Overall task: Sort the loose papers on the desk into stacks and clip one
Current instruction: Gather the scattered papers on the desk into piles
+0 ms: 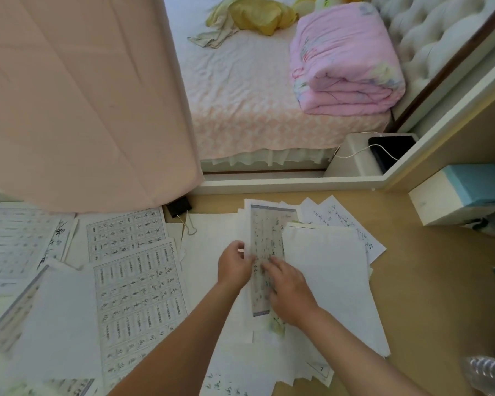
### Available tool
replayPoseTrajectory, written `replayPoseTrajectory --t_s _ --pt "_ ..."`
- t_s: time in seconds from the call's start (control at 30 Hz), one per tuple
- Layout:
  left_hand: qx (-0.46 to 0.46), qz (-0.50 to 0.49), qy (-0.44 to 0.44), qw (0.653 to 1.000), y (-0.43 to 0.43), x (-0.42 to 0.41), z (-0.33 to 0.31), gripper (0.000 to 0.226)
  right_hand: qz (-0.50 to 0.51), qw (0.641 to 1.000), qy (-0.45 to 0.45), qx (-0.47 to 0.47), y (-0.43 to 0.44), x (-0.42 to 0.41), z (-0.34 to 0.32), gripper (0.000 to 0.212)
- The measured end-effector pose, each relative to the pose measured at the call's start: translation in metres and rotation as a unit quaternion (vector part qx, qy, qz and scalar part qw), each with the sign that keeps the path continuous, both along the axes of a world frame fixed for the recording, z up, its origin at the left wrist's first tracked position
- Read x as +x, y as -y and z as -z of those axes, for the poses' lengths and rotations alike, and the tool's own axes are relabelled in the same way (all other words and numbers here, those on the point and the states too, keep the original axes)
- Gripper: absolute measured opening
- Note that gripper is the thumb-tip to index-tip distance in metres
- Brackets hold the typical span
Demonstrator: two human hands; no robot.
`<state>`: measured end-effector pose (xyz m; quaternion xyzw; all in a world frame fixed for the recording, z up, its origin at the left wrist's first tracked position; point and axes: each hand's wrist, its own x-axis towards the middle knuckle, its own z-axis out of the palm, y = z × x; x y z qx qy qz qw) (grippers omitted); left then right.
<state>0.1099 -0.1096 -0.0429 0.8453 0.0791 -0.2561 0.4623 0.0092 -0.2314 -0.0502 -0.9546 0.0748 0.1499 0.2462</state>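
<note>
Loose papers cover the desk. A narrow printed sheet with a grey border (265,232) lies in the middle, partly under a blank white sheet (329,270). My left hand (235,265) pinches the printed sheet's left edge. On its lower half, my right hand (287,290) rests with fingers spread. Printed calligraphy sheets (137,292) lie to the left. A black binder clip (180,207) with silver handles sits at the back of the desk, apart from both hands.
A pink curtain (83,110) hangs over the desk's back left. A white and teal box (463,192) stands at the right on the bare wooden desktop (429,295). Behind the desk is a bed with a folded pink quilt (343,61). A plastic bottle (489,372) shows at the bottom right.
</note>
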Motion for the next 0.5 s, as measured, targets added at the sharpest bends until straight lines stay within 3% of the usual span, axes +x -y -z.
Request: replayPoseTrajectory --t_s 0.13,0.3,0.37,0.43,0.5 --pt "0.030 -0.034 0.064 0.997 -0.055 0.010 -0.023 0.016 0.040 0.999 0.005 0.017 -0.014 0.018 -0.007 0.056" --pt "0.145 -0.047 0.053 0.987 -0.141 0.019 -0.010 0.032 0.111 0.989 -0.093 0.042 -0.053 0.043 -0.001 0.061" --pt "0.182 -0.019 0.023 0.983 -0.160 0.019 -0.002 0.041 0.198 0.976 -0.083 0.042 -0.072 0.052 0.000 0.067" --pt "0.256 0.067 0.034 0.964 -0.171 0.015 0.008 0.066 0.311 0.948 -0.053 0.047 -0.086 0.058 -0.002 0.070" --pt "0.266 0.103 0.045 0.957 -0.173 0.009 0.016 0.087 0.392 0.915 -0.052 0.077 -0.093 0.065 -0.003 0.074"
